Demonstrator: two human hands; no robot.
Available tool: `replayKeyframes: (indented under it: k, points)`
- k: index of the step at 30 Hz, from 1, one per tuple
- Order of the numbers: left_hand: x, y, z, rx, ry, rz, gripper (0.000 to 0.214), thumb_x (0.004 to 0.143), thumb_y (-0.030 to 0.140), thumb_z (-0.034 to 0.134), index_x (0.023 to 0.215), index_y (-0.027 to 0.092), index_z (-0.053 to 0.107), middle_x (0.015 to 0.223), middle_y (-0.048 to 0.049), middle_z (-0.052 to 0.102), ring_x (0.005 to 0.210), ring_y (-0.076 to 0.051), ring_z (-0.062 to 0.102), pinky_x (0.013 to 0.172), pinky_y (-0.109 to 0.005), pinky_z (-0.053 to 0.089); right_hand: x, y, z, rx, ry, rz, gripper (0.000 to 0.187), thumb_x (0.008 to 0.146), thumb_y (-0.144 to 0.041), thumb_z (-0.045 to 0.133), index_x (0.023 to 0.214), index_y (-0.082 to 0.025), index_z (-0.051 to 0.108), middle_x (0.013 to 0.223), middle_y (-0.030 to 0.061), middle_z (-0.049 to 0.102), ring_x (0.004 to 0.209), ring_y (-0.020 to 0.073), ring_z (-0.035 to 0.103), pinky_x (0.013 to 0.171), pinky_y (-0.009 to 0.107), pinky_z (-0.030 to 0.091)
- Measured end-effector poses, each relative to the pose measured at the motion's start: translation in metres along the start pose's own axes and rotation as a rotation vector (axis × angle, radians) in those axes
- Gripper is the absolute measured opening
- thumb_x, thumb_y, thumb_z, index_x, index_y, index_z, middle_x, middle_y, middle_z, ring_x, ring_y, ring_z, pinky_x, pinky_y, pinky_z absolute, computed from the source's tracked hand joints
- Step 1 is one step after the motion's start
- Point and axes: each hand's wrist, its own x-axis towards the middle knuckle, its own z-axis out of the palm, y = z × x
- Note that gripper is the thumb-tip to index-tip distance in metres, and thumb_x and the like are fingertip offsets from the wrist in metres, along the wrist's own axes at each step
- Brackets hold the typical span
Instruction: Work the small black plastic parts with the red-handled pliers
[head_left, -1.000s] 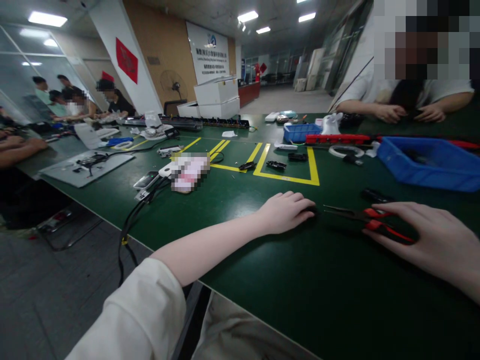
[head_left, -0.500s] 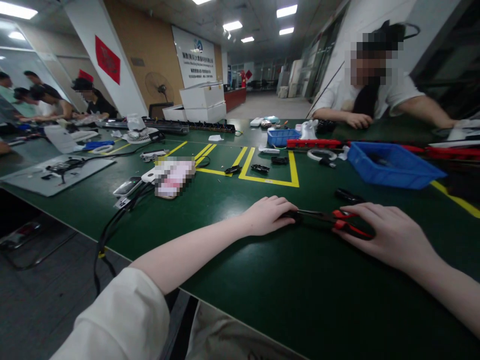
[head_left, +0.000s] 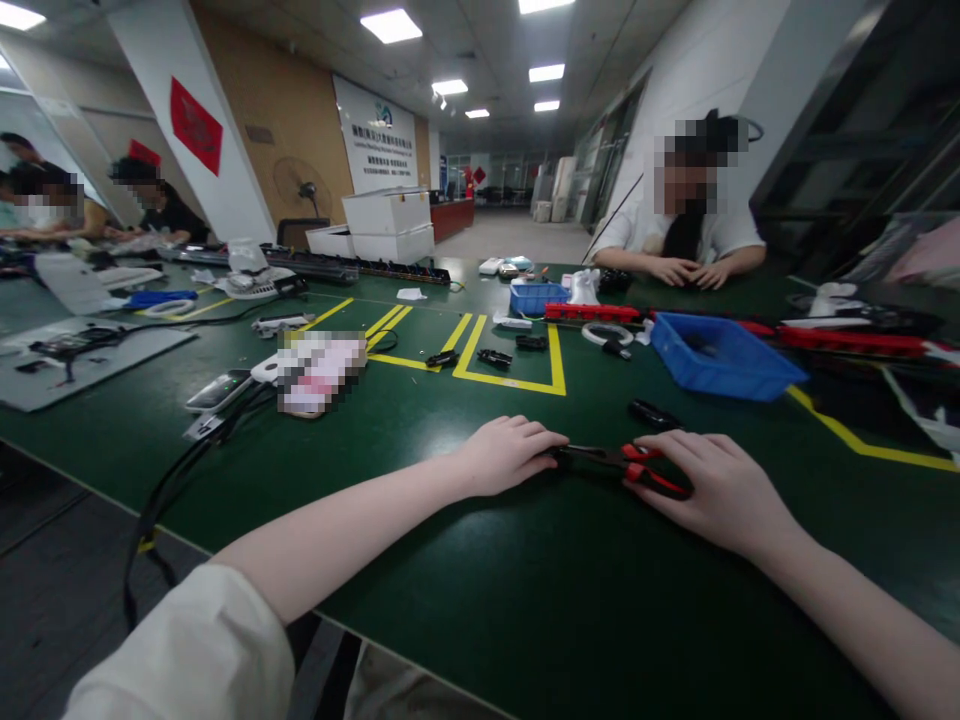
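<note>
Red-handled pliers [head_left: 634, 471] with long, slim jaws lie in the grip of my right hand [head_left: 724, 490], fingers around the handles. Their jaws point left, to the fingertips of my left hand [head_left: 514, 455]. Those fingertips are closed on a small black piece, mostly hidden, at the tip of the jaws. Whether the jaws clamp it I cannot tell. Just beyond my right hand lies a black oblong part [head_left: 654, 414]. Farther off, several small black parts [head_left: 495, 357] rest in and beside the yellow-taped outlines on the green table [head_left: 480, 590].
A blue bin [head_left: 724, 365] stands beyond my right hand, near a long red strip [head_left: 592, 313]. A smaller blue basket [head_left: 538, 297] is farther back. To the left are a phone [head_left: 322, 375] and black cables [head_left: 161, 490]. Across the table sits a co-worker [head_left: 682, 235].
My view has turned a little to the right and up. Both hands keep their hold at the pliers. The co-worker's outstretched arm has drawn in, bringing the hands together.
</note>
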Motion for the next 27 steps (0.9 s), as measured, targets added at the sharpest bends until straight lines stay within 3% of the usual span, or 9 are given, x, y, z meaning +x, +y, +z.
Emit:
replayKeyframes:
  k: [16, 22, 27]
  points:
    - [-0.001, 0.002, 0.003, -0.005, 0.019, 0.019, 0.036, 0.102, 0.036, 0.043, 0.133, 0.02, 0.051, 0.121, -0.0073, 0.065, 0.107, -0.021, 0.061, 0.094, -0.037, 0.049, 0.002, -0.009, -0.008, -0.011, 0.003, 0.029, 0.042, 0.083, -0.048, 0.063, 0.114, -0.02, 0.063, 0.111, 0.0121, 0.07, 0.107, 0.0302, 0.063, 0.093, 0.048, 0.046]
    - [-0.001, 0.0, 0.001, 0.026, 0.01, 0.038, 0.04, 0.1, 0.038, 0.048, 0.136, 0.018, 0.049, 0.122, -0.0083, 0.064, 0.108, -0.021, 0.06, 0.092, -0.035, 0.049, 0.002, -0.006, -0.007, 0.062, -0.029, 0.04, 0.039, 0.082, -0.049, 0.063, 0.11, -0.021, 0.065, 0.104, 0.0109, 0.07, 0.09, 0.0267, 0.069, 0.075, 0.04, 0.057]
    - [0.0, -0.003, -0.003, 0.072, -0.007, 0.065, 0.044, 0.1, 0.039, 0.048, 0.137, 0.016, 0.048, 0.122, -0.0089, 0.064, 0.107, -0.022, 0.06, 0.091, -0.034, 0.049, -0.001, 0.007, 0.007, 0.055, 0.015, 0.026, 0.035, 0.081, -0.051, 0.064, 0.104, -0.025, 0.065, 0.099, 0.0086, 0.07, 0.078, 0.0247, 0.07, 0.063, 0.036, 0.058]
